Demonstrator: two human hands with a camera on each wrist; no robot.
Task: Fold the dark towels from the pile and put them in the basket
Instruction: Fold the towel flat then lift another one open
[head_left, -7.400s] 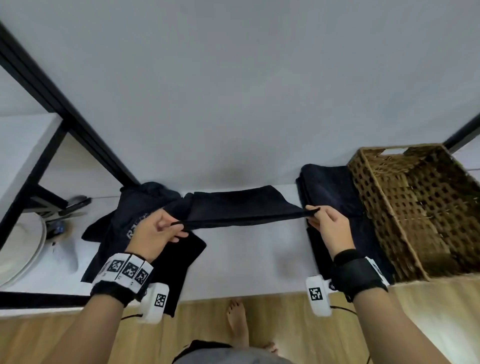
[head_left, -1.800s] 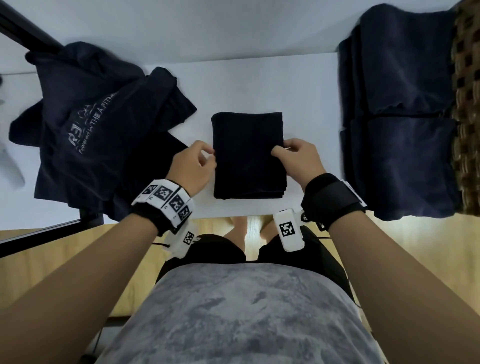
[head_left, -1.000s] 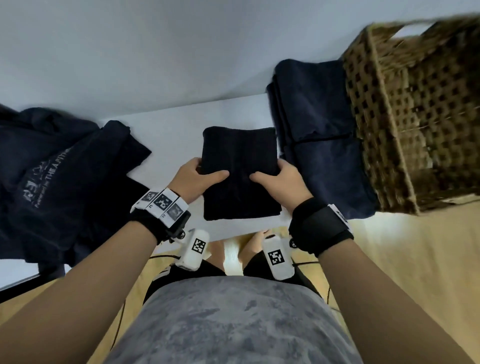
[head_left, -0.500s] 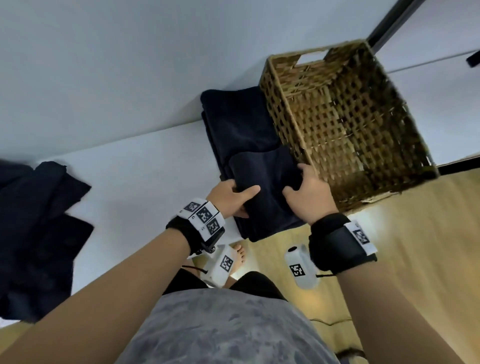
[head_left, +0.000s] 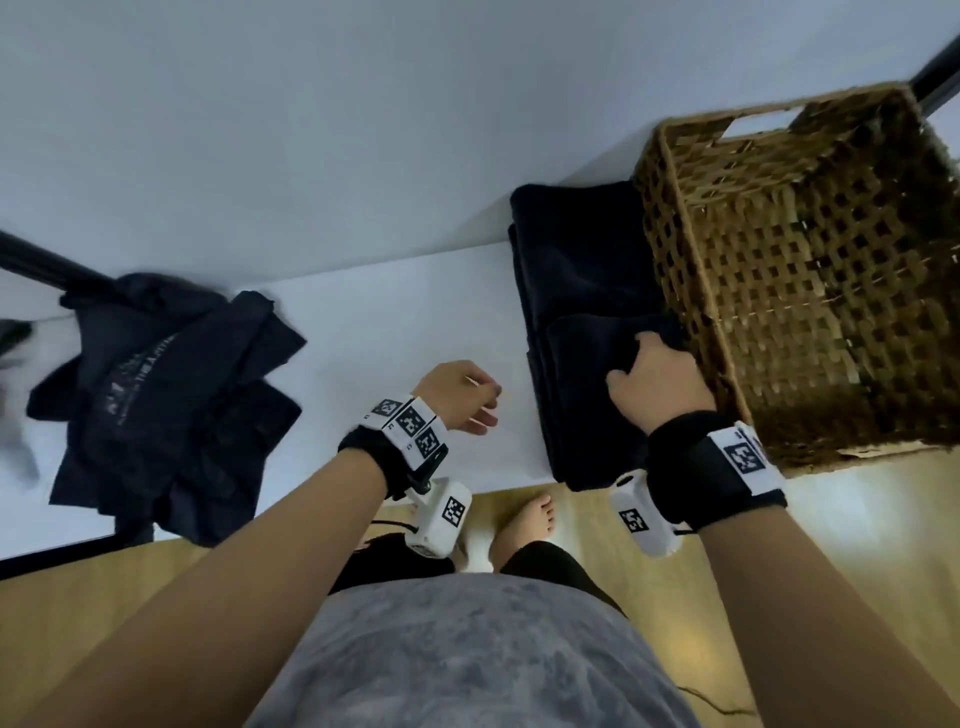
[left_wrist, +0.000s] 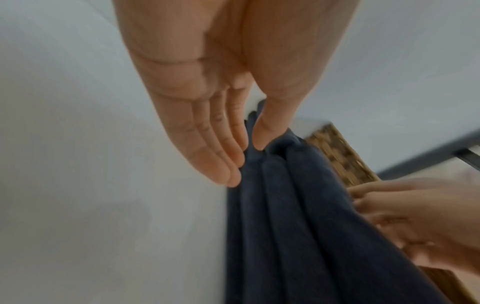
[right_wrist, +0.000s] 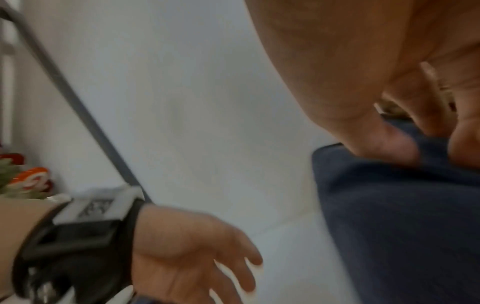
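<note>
A folded dark towel (head_left: 587, 384) lies on top of a stack of folded dark towels (head_left: 566, 260), right against the woven basket (head_left: 670, 218). My right hand (head_left: 649, 374) holds this towel, thumb on top and fingers curled over its basket-side edge; the right wrist view shows the thumb pressing the cloth (right_wrist: 402, 216). My left hand (head_left: 472, 402) hovers over the white table just left of the stack, fingers straight and empty (left_wrist: 244, 156). The loose pile of dark cloth (head_left: 156, 395) lies at the table's left end. The basket's inside shows only wicker.
The white table (head_left: 389, 322) stands against a white wall. Black frame posts stand at the left (head_left: 47, 260) and top right (head_left: 935, 78). Wooden floor (head_left: 857, 519) and my bare foot (head_left: 524, 519) lie below the table edge. Red and orange objects (right_wrist: 31, 181) sit far off.
Both hands carried the folded towel right onto the stack beside the basket. The left hand has since let go and drawn back left; the right hand stays on the towel.
</note>
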